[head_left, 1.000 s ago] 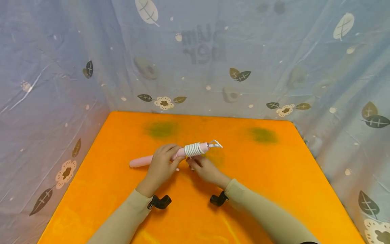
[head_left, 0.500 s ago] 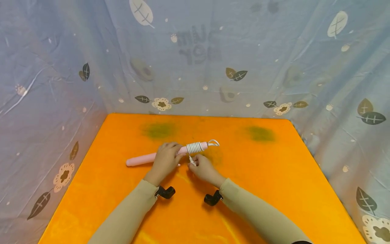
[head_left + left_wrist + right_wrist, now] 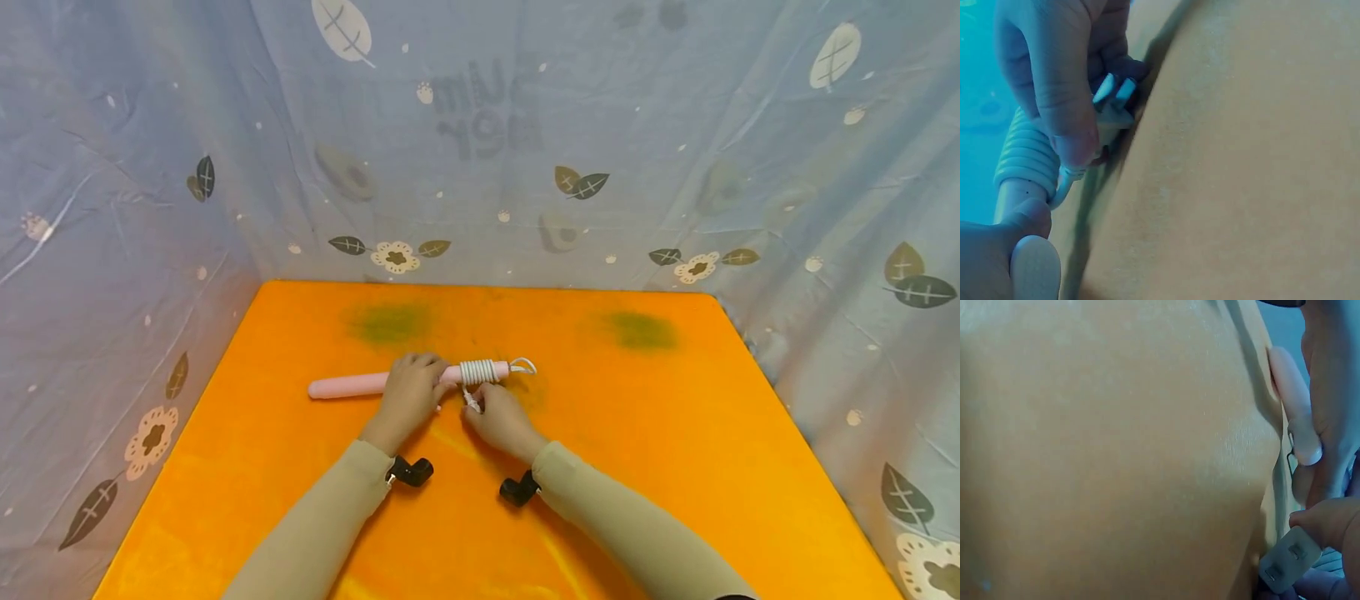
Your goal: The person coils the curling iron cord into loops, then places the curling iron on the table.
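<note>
A pink curling iron (image 3: 348,386) lies nearly level across the middle of the table, barrel to the left. My left hand (image 3: 408,392) grips it around the middle, hiding that part. White cord (image 3: 477,372) is wound in several tight turns about the handle, and a small loop (image 3: 525,366) sticks out at the right end. Just below the coil, my right hand (image 3: 506,421) pinches the plug (image 3: 1289,559) between thumb and fingers. Two prongs show on the plug in the left wrist view. The iron's clamp lever (image 3: 1035,269) stands out near my left thumb (image 3: 1030,215).
An orange cloth covers the table (image 3: 637,433), with greenish smudges near its far edge. Pale patterned curtains (image 3: 495,192) hang close behind it and along both sides. Black wrist mounts (image 3: 412,472) stick out inward from both sleeves.
The curling iron has turned from a slant to nearly level, its right end coming down. My right hand has shifted slightly left and down, and the plug now shows below the coil.
</note>
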Motion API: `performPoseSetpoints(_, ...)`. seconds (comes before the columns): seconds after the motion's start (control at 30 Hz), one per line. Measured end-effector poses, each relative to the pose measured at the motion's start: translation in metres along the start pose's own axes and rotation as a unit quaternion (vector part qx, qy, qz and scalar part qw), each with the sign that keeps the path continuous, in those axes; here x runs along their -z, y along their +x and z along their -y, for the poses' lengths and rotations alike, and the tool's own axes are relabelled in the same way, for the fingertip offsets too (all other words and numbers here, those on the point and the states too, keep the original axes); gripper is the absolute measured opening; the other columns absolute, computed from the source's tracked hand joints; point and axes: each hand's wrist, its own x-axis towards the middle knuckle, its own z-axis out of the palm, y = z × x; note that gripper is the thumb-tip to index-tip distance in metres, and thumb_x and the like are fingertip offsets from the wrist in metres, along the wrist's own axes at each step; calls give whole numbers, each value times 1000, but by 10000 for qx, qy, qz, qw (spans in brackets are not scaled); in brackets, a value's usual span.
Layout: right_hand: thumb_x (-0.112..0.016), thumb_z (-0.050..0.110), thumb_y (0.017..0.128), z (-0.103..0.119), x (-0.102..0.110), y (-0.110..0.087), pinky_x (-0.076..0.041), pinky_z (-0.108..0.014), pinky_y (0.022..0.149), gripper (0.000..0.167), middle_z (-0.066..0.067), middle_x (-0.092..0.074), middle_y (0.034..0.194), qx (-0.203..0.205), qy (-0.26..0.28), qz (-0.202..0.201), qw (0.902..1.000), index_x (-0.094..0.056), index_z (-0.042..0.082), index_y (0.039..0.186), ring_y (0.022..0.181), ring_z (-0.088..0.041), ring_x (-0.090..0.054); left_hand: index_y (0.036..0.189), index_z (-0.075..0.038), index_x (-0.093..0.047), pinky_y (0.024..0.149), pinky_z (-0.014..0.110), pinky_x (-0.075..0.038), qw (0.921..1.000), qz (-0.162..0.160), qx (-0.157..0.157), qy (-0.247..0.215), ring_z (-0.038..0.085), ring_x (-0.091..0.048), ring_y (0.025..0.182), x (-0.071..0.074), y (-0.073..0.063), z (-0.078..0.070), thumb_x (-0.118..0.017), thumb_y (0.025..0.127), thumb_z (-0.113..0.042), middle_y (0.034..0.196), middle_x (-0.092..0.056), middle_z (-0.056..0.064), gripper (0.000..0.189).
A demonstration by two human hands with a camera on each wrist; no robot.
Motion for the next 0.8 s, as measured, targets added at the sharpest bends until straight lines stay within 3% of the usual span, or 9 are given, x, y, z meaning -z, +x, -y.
performPoseSetpoints(0.17, -66, 20, 92, 1, -3, -6, -41, -27, 59, 17, 0, -51, 72, 109, -164, -49, 9998, -57, 7, 85, 62, -14, -48, 112, -10, -70, 94, 46, -38, 9999, 63, 47, -89, 31, -53, 104, -4, -4, 1, -69, 90, -38, 115, -63, 6, 37)
performPoseSetpoints(0.3, -66, 19, 92, 0, -1, -11, -42, -28, 64, 15, -1, -52, 79, 225, -58, 22, 9997, -58, 5, 91, 68, -14, -48, 120, -9, -67, 97, 48, -37, 9996, 127, 142, -206, 32, -52, 109, -4, -6, 2, -66, 91, -41, 120, -61, 8, 43)
performPoseSetpoints(0.53, -65, 17, 92, -4, 6, -14, -47, -30, 72, 20, -2, -57, 92, 309, 136, 161, 9993, -61, 3, 106, 78, -13, -54, 132, -8, -60, 99, 54, -34, 9989, -1, 168, -432, 38, -48, 121, 2, -9, 0, -56, 97, -42, 133, -55, 14, 49)
performPoseSetpoints(0.8, -65, 20, 93, -8, 11, -13, -49, -32, 75, 22, -2, -61, 96, 292, 243, 344, 9987, -61, 5, 109, 83, -13, -58, 135, -9, -58, 104, 54, -27, 9986, 89, 314, -425, 36, -42, 127, 8, -13, -1, -50, 100, -41, 139, -51, 13, 48)
